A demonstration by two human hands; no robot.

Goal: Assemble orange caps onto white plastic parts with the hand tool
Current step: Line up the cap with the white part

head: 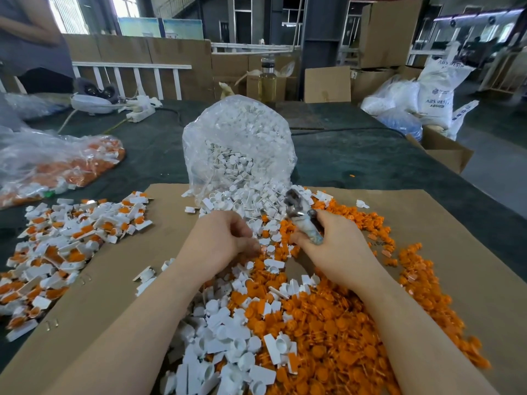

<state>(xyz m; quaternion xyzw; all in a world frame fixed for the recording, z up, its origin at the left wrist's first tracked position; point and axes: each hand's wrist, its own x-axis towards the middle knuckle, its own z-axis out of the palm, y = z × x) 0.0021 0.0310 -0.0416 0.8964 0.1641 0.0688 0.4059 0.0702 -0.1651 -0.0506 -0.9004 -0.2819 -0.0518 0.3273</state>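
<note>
My right hand point(339, 246) grips the hand tool point(302, 216), a worn metal-headed tool that points up and left over the pile. My left hand point(225, 238) has its fingers curled and pinches at a small part by its fingertips; the part itself is too small to make out. Loose orange caps point(356, 317) cover the right of the cardboard sheet point(119, 283). Loose white plastic parts point(228, 343) lie in the middle. A heap of white parts with orange caps fitted point(62, 240) lies at the left.
An open clear bag of white parts point(239, 149) stands behind my hands. A clear bag of orange and white pieces point(57, 166) lies at the far left. A bottle point(268, 81), a power strip point(139, 112), cardboard boxes and white sacks point(436, 89) sit beyond. A person stands top left.
</note>
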